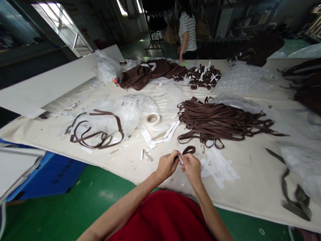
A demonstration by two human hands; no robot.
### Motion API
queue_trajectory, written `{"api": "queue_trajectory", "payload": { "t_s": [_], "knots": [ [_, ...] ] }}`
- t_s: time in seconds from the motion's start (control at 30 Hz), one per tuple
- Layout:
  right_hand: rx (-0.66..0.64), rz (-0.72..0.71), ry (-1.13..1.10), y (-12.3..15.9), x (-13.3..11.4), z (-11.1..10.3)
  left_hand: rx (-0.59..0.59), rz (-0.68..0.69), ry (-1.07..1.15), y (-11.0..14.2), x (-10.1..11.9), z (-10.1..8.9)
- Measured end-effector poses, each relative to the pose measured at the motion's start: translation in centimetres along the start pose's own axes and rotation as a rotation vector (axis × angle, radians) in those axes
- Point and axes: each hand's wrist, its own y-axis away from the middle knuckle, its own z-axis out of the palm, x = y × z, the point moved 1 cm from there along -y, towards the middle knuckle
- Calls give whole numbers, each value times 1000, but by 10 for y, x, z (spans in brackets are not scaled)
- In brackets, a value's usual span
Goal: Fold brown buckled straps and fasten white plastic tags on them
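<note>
A rolled brown strap [189,149] is held between my two hands, over the near edge of the table. My left hand [167,164] is closed on the strap's left part. The fingers of my right hand [191,166] pinch at the strap, with a small white piece [181,158] between the hands. My fingers partly hide both. Just right of my right hand lies a heap of white strips [219,165]. Beyond it a large bundle of brown straps [215,120] with metal hooks is spread out.
A roll of white tape [152,118] stands near loose white strips [172,130]. Loose brown straps [117,124] lie left beside a plastic bag [135,103]. Farther back are rolled straps with white bands [204,76] and brown fabric [142,75]. A person [187,31] stands behind the table.
</note>
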Motion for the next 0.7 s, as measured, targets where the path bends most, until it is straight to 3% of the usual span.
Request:
{"api": "queue_trajectory", "payload": {
  "t_s": [0.17,0.33,0.53,0.6,0.7],
  "knots": [
    [-8,-58,108,1,8,5,-10,11,-19,-3,-5,-4],
    [6,-133,352,0,12,9,-96,51,-65,-3,-8,-7],
    [-16,-178,408,-4,-4,-9,-215,118,-129,-2,-18,-18],
    [-87,-236,433,-5,-9,-14,-253,152,-146,2,-20,-22],
    [-315,-282,446,-8,-3,-14,-367,184,-211,14,-23,-24]
  ]
}}
